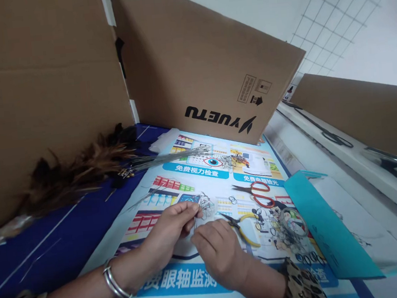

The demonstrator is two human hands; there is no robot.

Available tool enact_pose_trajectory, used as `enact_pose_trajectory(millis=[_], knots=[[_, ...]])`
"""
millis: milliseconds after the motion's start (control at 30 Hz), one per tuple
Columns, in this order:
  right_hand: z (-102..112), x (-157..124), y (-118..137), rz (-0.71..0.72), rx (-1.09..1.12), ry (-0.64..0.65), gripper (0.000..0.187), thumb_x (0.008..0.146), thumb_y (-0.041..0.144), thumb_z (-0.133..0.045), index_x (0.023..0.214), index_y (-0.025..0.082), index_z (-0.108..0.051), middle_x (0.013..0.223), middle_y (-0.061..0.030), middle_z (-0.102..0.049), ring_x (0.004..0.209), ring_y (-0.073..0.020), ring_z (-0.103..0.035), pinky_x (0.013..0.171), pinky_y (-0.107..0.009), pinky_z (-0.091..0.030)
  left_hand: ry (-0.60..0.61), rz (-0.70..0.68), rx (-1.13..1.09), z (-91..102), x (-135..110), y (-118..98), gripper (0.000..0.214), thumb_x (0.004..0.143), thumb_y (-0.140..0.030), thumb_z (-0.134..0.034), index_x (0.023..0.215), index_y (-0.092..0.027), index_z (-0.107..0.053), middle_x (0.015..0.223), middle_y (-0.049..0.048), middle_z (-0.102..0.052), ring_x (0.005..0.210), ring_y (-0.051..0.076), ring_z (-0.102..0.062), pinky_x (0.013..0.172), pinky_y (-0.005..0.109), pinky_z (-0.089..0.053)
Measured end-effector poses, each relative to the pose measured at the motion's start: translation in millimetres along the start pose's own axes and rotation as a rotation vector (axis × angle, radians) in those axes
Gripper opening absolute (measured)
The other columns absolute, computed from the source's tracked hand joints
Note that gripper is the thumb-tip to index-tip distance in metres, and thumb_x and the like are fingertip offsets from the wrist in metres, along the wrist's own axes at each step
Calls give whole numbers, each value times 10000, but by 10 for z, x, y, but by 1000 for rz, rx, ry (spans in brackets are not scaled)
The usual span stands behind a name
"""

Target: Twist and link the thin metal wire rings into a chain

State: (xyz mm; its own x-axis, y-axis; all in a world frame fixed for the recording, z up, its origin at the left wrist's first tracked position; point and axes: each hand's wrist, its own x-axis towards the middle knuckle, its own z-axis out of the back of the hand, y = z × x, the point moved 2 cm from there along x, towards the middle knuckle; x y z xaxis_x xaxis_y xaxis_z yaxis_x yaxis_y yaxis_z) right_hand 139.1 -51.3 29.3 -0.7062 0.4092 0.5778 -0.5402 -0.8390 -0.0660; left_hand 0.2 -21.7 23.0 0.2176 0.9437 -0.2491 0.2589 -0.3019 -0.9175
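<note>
My left hand (177, 221), with a silver bangle (115, 281) at the wrist, pinches a thin wire between thumb and forefinger. Beside those fingertips is a tangle of fine wire pieces (207, 204); I cannot tell whether all of it lies on the table or part is held. Close by on the right, my right hand (224, 252) is closed with its fingers curled, and whatever they hold is hidden behind them. Yellow-handled pliers (248, 231) lie just past my right hand. Beyond them are scissors (259, 194) with red-orange handles.
Long thin wires (171, 157) lie at the back, near brown feathers (81, 167) on the left. Small rings and a clear round container (293, 222) are at the right, beside a teal box (329, 230). Cardboard panels (203, 55) stand behind and left.
</note>
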Motion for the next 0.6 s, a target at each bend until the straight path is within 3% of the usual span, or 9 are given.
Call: enact_pose_trajectory(millis=[200, 467, 600], knots=[[-40, -3, 14, -85, 116, -43, 235, 883, 42, -361, 919, 146, -568, 846, -78, -632, 734, -168, -554, 650, -325, -430, 33, 45, 28, -12, 4, -19, 377, 812, -510, -563, 697, -152, -536, 472, -84, -303, 449, 74, -209, 451, 205, -170], [36, -3, -95, -148, 167, -138, 213, 861, 37, -429, 988, 141, -566, 919, -93, -648, 837, -174, -588, 752, -339, -487, 158, 0, 291, 3, 84, -97, 321, 758, -456, -601, 647, -164, -522, 531, -62, -397, 476, 90, -303, 462, 210, -231], [43, 13, -146, -252, 262, -139, 170, 877, 70, -450, 982, 152, -556, 883, -78, -646, 846, -174, -583, 766, -337, -495, 195, -7, 416, 70, 145, -91, 230, 752, -389, -579, 691, -167, -568, 514, -68, -403, 466, 96, -320, 472, 214, -248]])
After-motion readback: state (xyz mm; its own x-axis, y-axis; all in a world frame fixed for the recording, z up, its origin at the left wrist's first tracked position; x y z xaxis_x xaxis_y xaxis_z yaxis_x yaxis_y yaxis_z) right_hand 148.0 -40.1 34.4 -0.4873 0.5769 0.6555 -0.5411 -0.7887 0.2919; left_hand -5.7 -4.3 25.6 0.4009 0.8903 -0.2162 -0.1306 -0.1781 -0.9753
